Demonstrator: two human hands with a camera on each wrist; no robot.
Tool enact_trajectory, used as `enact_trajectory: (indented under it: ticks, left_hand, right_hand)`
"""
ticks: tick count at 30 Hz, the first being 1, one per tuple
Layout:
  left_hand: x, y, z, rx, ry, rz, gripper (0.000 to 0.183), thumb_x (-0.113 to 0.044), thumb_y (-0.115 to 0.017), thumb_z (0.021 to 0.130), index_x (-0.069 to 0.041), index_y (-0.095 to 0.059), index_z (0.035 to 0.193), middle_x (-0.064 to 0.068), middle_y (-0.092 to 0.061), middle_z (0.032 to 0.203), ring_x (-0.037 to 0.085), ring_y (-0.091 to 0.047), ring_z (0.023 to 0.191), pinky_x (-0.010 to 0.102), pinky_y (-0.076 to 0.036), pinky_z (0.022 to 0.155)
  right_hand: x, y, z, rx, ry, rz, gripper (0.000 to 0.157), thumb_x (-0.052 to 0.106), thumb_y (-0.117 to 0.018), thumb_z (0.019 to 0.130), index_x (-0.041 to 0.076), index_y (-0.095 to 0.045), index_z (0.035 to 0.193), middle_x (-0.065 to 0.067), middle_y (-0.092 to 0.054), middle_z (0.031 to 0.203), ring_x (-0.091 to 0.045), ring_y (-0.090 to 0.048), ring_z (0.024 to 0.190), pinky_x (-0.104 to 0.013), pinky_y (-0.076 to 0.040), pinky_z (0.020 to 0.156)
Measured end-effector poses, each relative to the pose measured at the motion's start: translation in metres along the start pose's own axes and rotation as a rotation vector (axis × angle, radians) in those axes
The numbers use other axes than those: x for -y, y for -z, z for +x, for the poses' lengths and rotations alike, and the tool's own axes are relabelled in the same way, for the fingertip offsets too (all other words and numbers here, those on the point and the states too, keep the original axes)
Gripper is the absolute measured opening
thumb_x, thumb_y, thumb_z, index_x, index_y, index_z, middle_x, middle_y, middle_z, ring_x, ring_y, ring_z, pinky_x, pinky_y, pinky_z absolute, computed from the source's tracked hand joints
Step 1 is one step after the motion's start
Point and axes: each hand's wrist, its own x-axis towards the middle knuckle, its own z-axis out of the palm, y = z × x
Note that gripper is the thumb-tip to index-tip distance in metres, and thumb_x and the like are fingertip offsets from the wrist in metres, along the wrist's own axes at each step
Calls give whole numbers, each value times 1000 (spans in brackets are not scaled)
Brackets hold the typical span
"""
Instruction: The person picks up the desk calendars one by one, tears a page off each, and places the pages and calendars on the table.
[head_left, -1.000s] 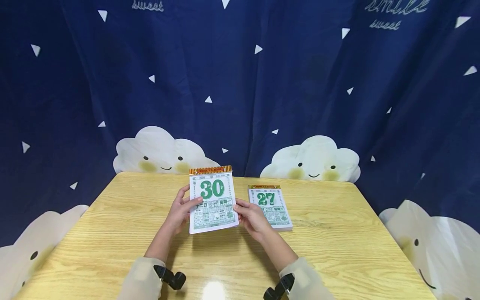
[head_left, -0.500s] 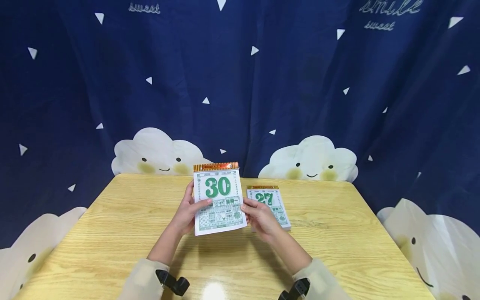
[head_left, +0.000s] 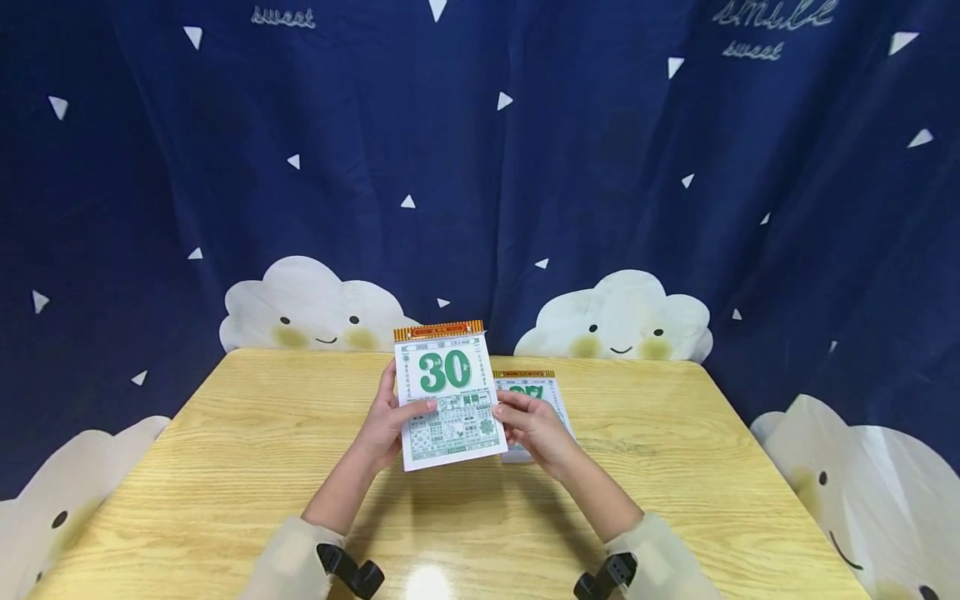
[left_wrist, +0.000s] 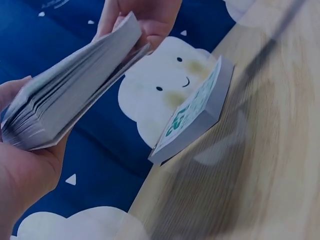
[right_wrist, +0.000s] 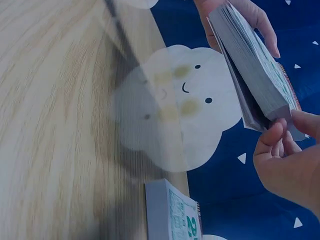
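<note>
Navy, cloud-printed curtain (head_left: 337, 125) behind a pale wood-grain tabletop (head_left: 262, 425). Left hand (head_left: 386, 425) and right hand (head_left: 540, 427) grip opposite sides of a thick, green-printed white paper calendar numbered 30 (head_left: 446, 371), raised above the tabletop. Having just shifted rightward, it now partly screens a second green-and-white paper calendar numbered 27 (head_left: 532, 386) near the far edge, and is not yet set down.

Above the table (head_left: 225, 467), the held calendar (head_left: 453, 388) sits between the left fingers (head_left: 387, 382) and right fingers (head_left: 520, 401), the second calendar (head_left: 542, 388) lies on the table to its right, partly behind the right fingers, and the curtain (head_left: 450, 167) hangs behind.
</note>
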Motion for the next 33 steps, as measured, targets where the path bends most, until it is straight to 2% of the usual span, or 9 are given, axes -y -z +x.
enact_trajectory:
  ticks: [5,8,12,18,22,27,33]
  left_hand:
    - [1,-4,2,4,-26,-5,86,9,-56,84,-37,-13,143,-7,-69,105,18,-70,89,38,-59,76]
    - [0,-7,2,4,-34,0,84,8,-55,84,-36,-14,143,-6,-68,106,18,-70,88,37,-59,75]
    - [-1,-11,2,-9,-37,7,81,8,-54,85,-35,-15,142,-7,-67,105,16,-70,87,35,-59,74]
    - [1,-17,4,-19,-44,7,81,9,-55,83,-34,-18,142,-7,-68,103,15,-70,85,33,-59,73]
    - [3,-23,7,-19,-40,-7,83,9,-56,82,-34,-19,142,-7,-68,102,15,-70,84,33,-60,73]
    - [5,-29,9,-31,-41,-2,84,9,-58,81,-33,-19,143,-9,-68,103,15,-70,85,32,-60,74]
    - [5,-37,13,-10,-53,3,83,10,-59,81,-31,-21,143,-9,-67,106,15,-70,86,32,-59,74]
  right_hand:
    - [5,3,-4,-71,-8,-103,44,12,-60,88,-7,-49,127,5,-62,90,-8,-50,67,-16,-41,55]
    - [9,4,-7,-80,0,-155,41,18,-59,90,-6,-53,123,4,-60,89,-9,-48,68,-16,-41,54]
    - [15,7,-11,-93,17,-233,40,25,-56,91,-5,-57,118,1,-60,87,-10,-50,68,-18,-43,54]
    - [19,10,-16,-151,26,-386,38,26,-62,88,0,-61,116,-4,-62,92,-14,-53,72,-21,-44,56]
    - [23,13,-20,-180,47,-434,34,24,-64,87,1,-62,113,-6,-63,98,-17,-56,77,-21,-45,57]
    - [26,16,-25,-197,66,-487,31,26,-65,87,4,-64,108,-7,-63,94,-21,-57,79,-23,-46,58]
    - [32,22,-32,-218,91,-535,29,26,-65,87,4,-64,105,-9,-63,90,-16,-55,74,-23,-46,57]
